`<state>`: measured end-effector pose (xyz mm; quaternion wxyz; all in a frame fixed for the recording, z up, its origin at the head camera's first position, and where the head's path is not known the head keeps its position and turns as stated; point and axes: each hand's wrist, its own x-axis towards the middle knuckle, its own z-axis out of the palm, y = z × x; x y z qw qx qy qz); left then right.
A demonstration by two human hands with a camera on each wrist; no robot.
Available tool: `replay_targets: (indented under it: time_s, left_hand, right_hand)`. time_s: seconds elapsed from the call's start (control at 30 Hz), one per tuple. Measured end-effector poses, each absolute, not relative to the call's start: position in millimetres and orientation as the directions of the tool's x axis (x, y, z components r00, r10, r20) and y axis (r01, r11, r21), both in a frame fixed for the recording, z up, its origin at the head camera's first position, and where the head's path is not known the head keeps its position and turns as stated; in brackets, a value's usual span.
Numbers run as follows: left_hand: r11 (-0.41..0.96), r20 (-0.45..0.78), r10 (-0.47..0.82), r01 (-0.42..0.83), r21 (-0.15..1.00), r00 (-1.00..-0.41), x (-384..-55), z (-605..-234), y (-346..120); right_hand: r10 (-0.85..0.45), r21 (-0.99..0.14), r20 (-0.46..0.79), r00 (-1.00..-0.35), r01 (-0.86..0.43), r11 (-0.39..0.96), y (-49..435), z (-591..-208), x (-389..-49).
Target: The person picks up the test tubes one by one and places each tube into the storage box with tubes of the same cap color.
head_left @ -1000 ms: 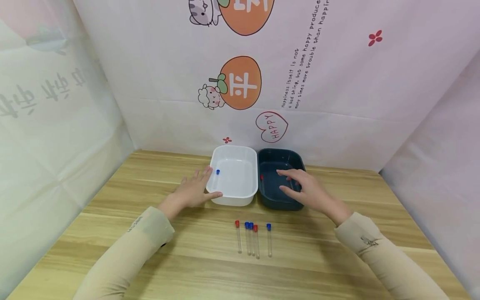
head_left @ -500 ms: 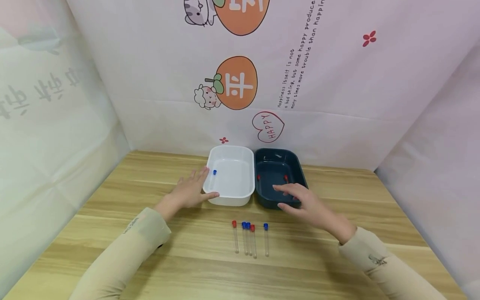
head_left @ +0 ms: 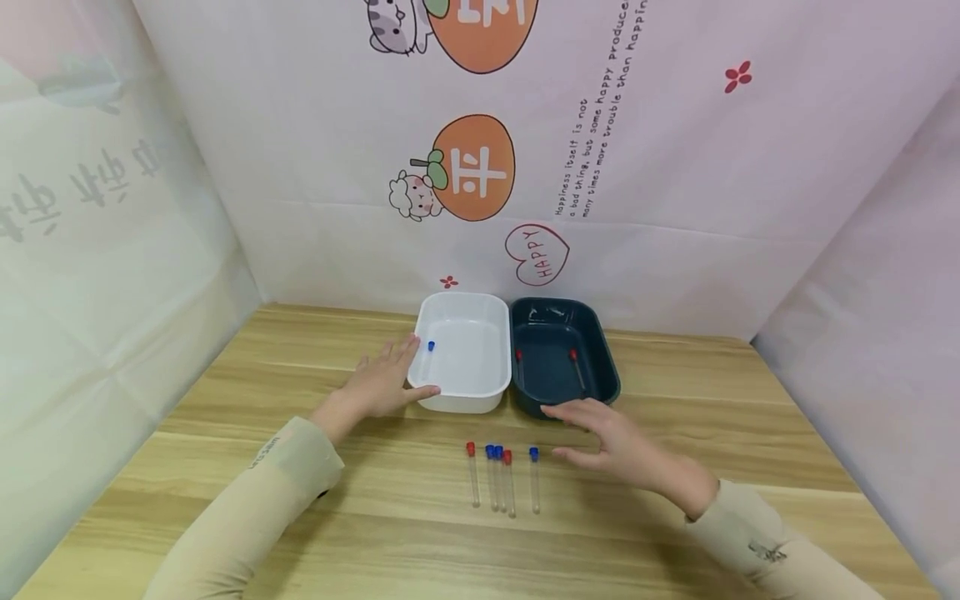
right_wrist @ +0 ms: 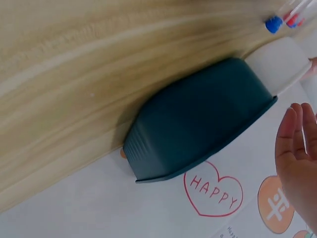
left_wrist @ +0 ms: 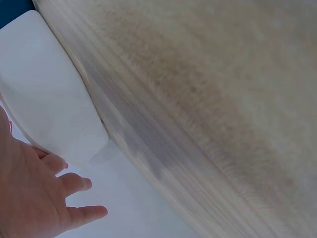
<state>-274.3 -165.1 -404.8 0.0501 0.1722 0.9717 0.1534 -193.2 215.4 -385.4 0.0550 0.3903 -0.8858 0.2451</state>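
Note:
My left hand (head_left: pixel 384 382) rests against the left side of a white basin (head_left: pixel 498 379), fingers spread. In the left wrist view, that hand's fingers (left_wrist: pixel 81 214) show beside the basin's wall. My right hand (head_left: pixel 618 446) is held in front of the dark blue basin (head_left: pixel 551 408), thumb and fingers apart and nothing between them. Several clear test tubes with caps lie in a row on the table: a red-capped test tube (head_left: pixel 473 479) on the left, a blue-capped test tube (head_left: pixel 536 483) on the right. One blue-capped test tube (head_left: pixel 431 347) lies in the white basin. Two red-capped test tubes (head_left: pixel 573 357) lie in the dark one.
The basins stand side by side at the back of a wood-grain table (head_left: pixel 360 517), near a printed white cloth (head_left: pixel 645 275). More cloth hangs on the left and right sides.
My right hand has drawn back from over the dark basin toward the table's front. A second red-capped test tube has come into view in that basin. My left hand stays at the white basin.

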Motion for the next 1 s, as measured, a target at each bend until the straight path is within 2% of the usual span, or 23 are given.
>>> replay_targets:
  time_s: [0.37, 0.5, 0.73, 1.0]
  left_hand:
    - [0.890, -0.044, 0.349, 0.316, 0.328, -0.936, -275.5, -407.5, -165.1]
    - [0.891, -0.046, 0.348, 0.315, 0.326, -0.936, -274.5, -405.1, -165.5]
    - [0.891, -0.046, 0.348, 0.314, 0.329, -0.937, -274.0, -402.8, -164.9]
    - [0.892, -0.032, 0.340, 0.311, 0.329, -0.940, -274.6, -405.8, -164.5]
  right_hand:
    - [-0.667, -0.339, 0.101, -0.738, -0.656, 0.674, 206.7, -401.2, -186.3]
    - [-0.671, -0.309, 0.085, -0.736, -0.660, 0.685, 201.0, -406.8, -185.7]
    - [-0.655, -0.313, 0.058, -0.753, -0.637, 0.704, 196.7, -412.1, -185.5]
    - [-0.669, -0.304, 0.004, -0.743, -0.638, 0.707, 194.4, -416.0, -186.1]
